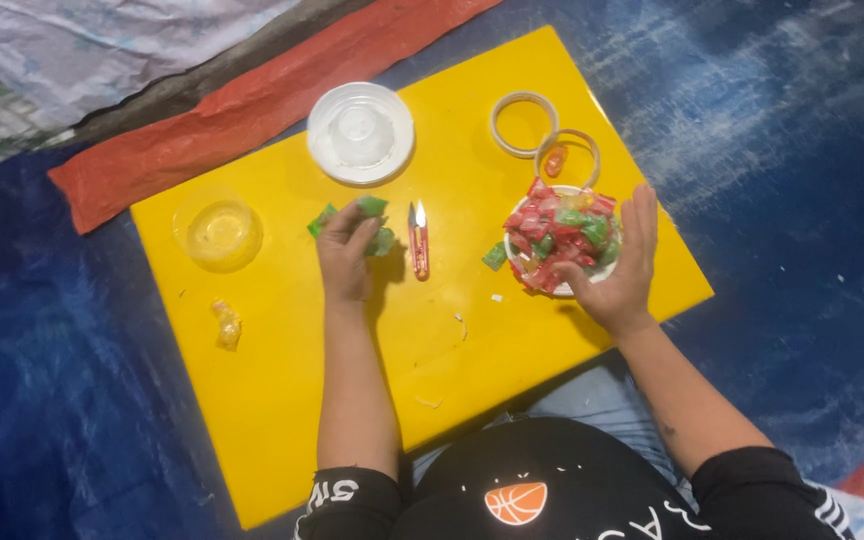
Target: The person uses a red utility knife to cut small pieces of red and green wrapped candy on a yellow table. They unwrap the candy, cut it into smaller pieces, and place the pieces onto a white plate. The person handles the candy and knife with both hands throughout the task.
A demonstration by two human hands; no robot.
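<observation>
My left hand [346, 255] rests on the yellow board [282, 400] with its fingers closed on green wrapped candies [372, 208]. Just right of it lies a small red snipping scissors [418, 240]. My right hand [620, 268] cups the right side of a white plate [518, 262] heaped with red and green wrapped candies [558, 232]; its thumb touches the plate's near edge. One green candy [495, 257] lies just off the plate's left side.
A white plastic lid [360, 133] sits at the board's far edge, a clear round cup [219, 232] at its left. Two tape rings [524, 123] lie beyond the plate. A crumpled clear wrapper [227, 325] lies near left. Blue tarp [802, 180] surrounds the board; a red strip [252, 100] runs behind.
</observation>
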